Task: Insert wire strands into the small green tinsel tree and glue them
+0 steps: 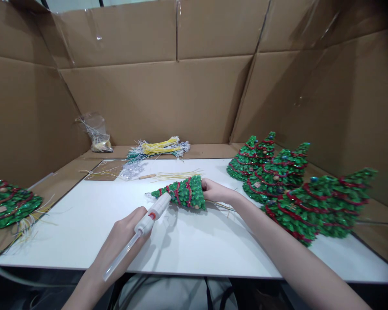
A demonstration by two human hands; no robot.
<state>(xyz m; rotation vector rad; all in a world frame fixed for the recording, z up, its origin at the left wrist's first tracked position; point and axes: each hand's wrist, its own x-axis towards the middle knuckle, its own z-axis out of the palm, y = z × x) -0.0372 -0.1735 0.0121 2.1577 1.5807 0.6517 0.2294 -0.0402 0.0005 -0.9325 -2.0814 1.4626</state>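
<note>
Left hand point(127, 228) grips glue gun point(150, 215) against small tree point(183, 193), its base clasped by right hand point(215, 190).

The left hand point(126, 232) is curling shut in a fist, forearm angling up from the bottom edge. The right hand point(215, 190) is reaching further forward, fingers closed (thumb uppermost), its bare forearm stretching in from the lower right.

Both forearms are bare from the near edge of the view up to the wrists, with no sleeves, gloves, watch or rings showing. The left hand point(126, 230) and right hand point(215, 191) are slim, with bare fingers point(204, 184). Pale grey clothing shows below, between the arms.
</note>
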